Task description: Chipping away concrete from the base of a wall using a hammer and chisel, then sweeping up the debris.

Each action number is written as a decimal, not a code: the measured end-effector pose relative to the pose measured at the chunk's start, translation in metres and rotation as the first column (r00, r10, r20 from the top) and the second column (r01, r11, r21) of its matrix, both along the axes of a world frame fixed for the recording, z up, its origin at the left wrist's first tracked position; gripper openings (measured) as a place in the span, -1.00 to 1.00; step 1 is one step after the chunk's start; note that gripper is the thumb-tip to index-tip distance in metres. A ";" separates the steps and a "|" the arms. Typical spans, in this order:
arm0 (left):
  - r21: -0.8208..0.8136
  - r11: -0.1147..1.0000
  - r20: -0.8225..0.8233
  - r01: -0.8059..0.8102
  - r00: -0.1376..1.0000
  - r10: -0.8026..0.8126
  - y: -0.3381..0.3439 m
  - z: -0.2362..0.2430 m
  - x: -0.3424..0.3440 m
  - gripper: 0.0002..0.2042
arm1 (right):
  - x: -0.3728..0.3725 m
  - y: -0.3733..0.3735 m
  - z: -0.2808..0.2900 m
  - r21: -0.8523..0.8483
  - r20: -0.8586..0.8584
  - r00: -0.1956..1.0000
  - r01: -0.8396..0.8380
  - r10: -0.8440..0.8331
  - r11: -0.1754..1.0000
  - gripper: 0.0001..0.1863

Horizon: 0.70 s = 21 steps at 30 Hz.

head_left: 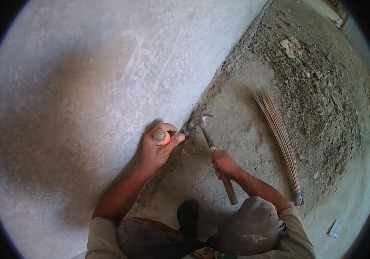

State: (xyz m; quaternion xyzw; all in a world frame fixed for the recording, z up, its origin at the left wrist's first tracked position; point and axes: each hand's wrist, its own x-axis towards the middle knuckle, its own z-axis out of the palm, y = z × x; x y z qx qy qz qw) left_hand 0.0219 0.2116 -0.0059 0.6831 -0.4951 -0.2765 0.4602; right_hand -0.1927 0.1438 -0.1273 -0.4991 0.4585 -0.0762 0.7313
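Note:
My left hand (154, 152) is closed around the orange grip of a chisel (161, 136) beside the foot of the wall. The chisel's round, worn grey end faces up; its blade is hidden below the hand. My right hand (224, 164) grips the wooden handle of a claw hammer (208, 137) to the right. The hammer's metal head lies near the seam of wall and floor, a short way right of my left thumb, with its curved claw to the far right. Whether the head touches anything, I cannot tell.
A pale, patchy plaster wall (86, 86) rises along the left. On the dusty floor at right lies a stick broom (278, 140), tied at its near end. Beyond it spreads grey rubble (323, 86) with a pale scrap (290, 45). A small light-coloured angled piece (333, 228) lies near right.

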 end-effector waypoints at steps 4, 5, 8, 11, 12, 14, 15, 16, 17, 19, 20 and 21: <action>0.008 1.000 0.016 0.019 1.000 -0.019 0.003 0.001 0.002 -0.84 | -0.009 -0.014 0.008 0.193 -0.016 0.995 -0.090 0.094 0.977 -0.42; -0.010 1.000 0.004 0.019 1.000 -0.018 0.006 0.003 0.002 -0.83 | -0.008 -0.016 0.015 0.152 0.020 0.999 0.030 -0.034 0.988 -0.41; -0.025 0.999 0.006 0.019 1.000 -0.019 0.010 0.009 0.000 -0.83 | -0.003 -0.020 0.035 0.117 0.149 0.945 0.274 -0.290 0.955 -0.41; -0.020 0.999 0.024 0.047 0.999 -0.047 0.013 0.005 0.001 -0.82 | 0.003 -0.007 0.021 -0.019 0.217 0.872 0.453 -0.438 0.891 -0.40; -0.018 0.998 0.023 0.064 0.998 -0.064 0.012 0.003 0.001 -0.82 | 0.003 -0.003 0.013 -0.028 0.218 0.870 0.458 -0.441 0.889 -0.40; 0.002 0.999 -0.009 0.049 0.999 -0.049 0.010 0.003 -0.001 -0.83 | 0.001 0.004 0.003 0.085 -0.161 0.966 -0.191 0.203 0.978 -0.37; 0.019 0.999 -0.022 0.027 0.999 -0.026 0.010 0.007 0.001 -0.84 | 0.001 0.002 0.005 0.077 -0.157 0.967 -0.192 0.203 0.978 -0.37; 0.013 1.000 -0.018 0.026 1.000 -0.026 0.009 0.009 0.002 -0.84 | -0.001 -0.001 0.007 0.107 -0.107 0.981 -0.149 0.160 0.983 -0.37; 0.003 0.999 0.001 0.037 0.999 -0.037 0.009 0.010 0.003 -0.84 | -0.003 -0.004 0.011 0.139 -0.058 0.992 -0.108 0.117 0.984 -0.36; 0.006 0.999 0.011 0.040 0.999 -0.040 0.013 0.010 0.003 -0.84 | -0.010 -0.013 0.025 0.047 -0.038 0.999 0.008 -0.006 0.999 -0.37; 0.008 0.999 0.016 0.045 0.999 -0.045 0.015 0.013 0.003 -0.83 | -0.010 -0.019 0.036 -0.042 0.001 0.992 0.126 -0.126 0.991 -0.38; 0.007 0.999 0.019 0.050 0.999 -0.050 0.018 0.013 0.004 -0.82 | -0.009 -0.030 0.054 -0.092 0.062 0.968 0.246 -0.241 0.965 -0.38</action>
